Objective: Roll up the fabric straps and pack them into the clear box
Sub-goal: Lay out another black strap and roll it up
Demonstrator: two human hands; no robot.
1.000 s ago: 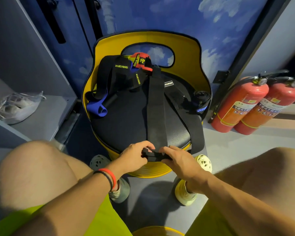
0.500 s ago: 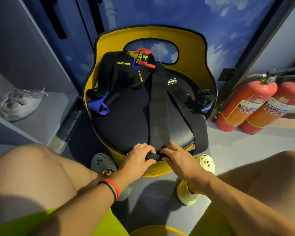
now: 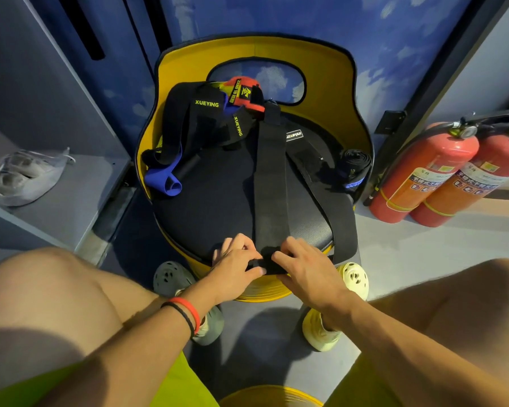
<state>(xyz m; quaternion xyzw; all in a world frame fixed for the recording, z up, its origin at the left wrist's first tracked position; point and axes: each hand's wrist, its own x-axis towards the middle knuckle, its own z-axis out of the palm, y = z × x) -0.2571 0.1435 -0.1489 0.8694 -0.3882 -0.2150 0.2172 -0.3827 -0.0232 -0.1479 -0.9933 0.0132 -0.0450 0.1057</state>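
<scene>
Blue cloud-patterned wall panels back a yellow chair with a black padded seat, and on that seat's near edge the work takes place. Both hands meet at the small roll formed at the near end of a long black strap: the left hand pinches it from the left with thumb and fingers curled close, and the right hand closes on it from the right, fingertips pressed on the fabric, so each hand has a narrow, tight hold on the same roll. From the roll the black strap runs flat and straight up the middle of the seat toward the chair back, matte and dark, its far end reaching the heap of other straps. A second black strap lies just beside it on the right, slanting across the seat and hanging over the front edge. At the back of the seat lie straps printed XUEYING in yellow letters, touching a red strap with black and yellow markings. A blue strap curls at the left rim of the seat. An already rolled strap, black with a blue edge, rests at the right rim. Two red fire extinguishers stand on the floor right of the chair. A grey shelf on the left holds a clear bag with pale shoes inside.
</scene>
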